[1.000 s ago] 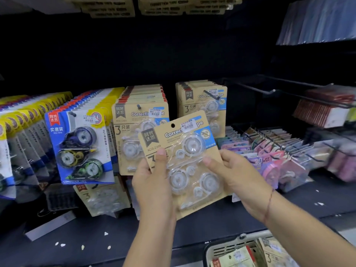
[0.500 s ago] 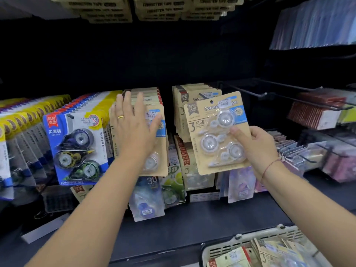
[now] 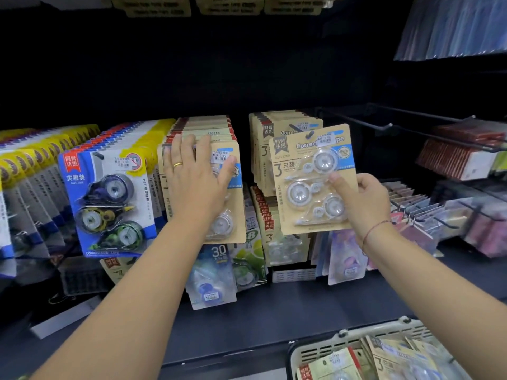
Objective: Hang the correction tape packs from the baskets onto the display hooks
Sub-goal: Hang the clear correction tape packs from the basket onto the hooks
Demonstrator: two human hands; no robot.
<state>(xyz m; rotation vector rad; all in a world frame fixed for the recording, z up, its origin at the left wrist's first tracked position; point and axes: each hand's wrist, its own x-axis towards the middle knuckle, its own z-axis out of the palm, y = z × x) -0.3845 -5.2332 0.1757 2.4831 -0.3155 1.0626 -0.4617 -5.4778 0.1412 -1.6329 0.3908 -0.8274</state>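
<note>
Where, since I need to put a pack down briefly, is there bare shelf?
The dark shelf is bare in front, between the low-hanging packs and the basket, and at far right below the pink packs. The hook rows from left to centre are crowded.

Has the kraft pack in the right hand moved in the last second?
Yes. The kraft pack, pinched by the right hand, went up and rightward, from in front of the middle stack to the hook of the right stack.

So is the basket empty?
Not empty: several correction tape packs lie in the basket, at the bottom right.
</note>
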